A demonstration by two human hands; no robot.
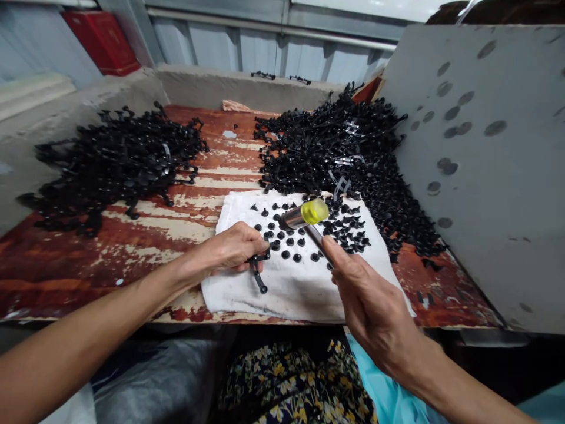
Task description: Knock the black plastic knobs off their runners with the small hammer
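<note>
Gripping a yellow-faced mallet (296, 218) by its handle in the right hand (368, 297), just right of the frame's centre, apparently with the head raised to leave it free. Pinching a black jointed link (258, 275) between thumb and fingers of the left hand (242, 244), slightly left of centre, probably to steady it over a white cloth (286, 300), perhaps spread to cushion the parts and show them against pale fabric. Surrounded there by small black round pieces (286, 254), spaced apart mid-frame, seemingly for easy picking, and clustered more tightly to the right. Flanked by a left heap of black parts (128, 159) at upper left and a bigger right heap (326, 138) across upper right, possibly separated to avoid mixing. Set on a wooden bench (176, 227), worn through red-brown paint to pale streaks. Backed by a low grey ledge (198, 85) and a ribbed metal wall (220, 47), with a red box-like object (101, 38) at upper left; bounded at right by a grey board (489, 194) dotted with dark spots
</note>
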